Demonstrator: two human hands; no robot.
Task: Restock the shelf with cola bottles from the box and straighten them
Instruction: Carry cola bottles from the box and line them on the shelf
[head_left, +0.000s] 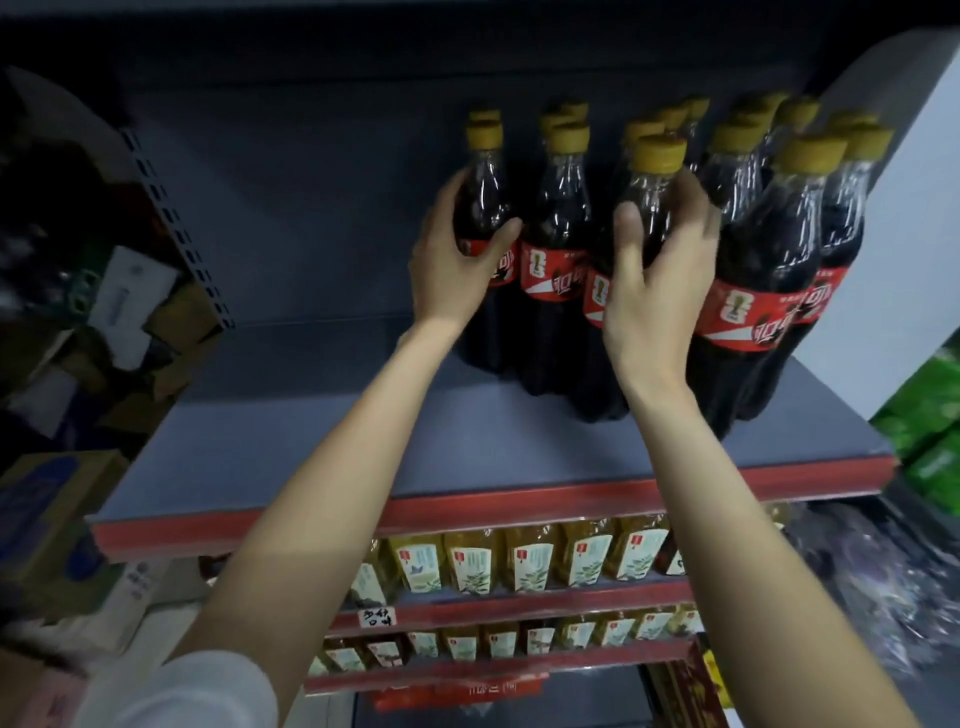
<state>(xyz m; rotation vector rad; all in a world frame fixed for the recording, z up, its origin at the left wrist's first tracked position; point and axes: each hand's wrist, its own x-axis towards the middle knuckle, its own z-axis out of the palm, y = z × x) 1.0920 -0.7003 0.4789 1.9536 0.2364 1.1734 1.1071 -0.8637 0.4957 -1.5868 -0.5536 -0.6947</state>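
Several cola bottles with yellow caps and red labels stand in rows on the right half of the grey shelf (291, 441). My left hand (452, 260) wraps around the leftmost front cola bottle (483, 192) at label height. My right hand (660, 275) grips the third front cola bottle (652, 192), thumb on its left side and fingers behind it. Between them stands another front bottle (558, 234), untouched. More bottles (779, 249) crowd the right end of the shelf. The box is not in view.
The shelf's left half is bare, with a red front strip (519, 506). Lower shelves hold yellow-liquid bottles (524, 564). Cardboard boxes (57, 514) pile at the left. A white panel (904, 249) bounds the right, with green packs (924, 431) below it.
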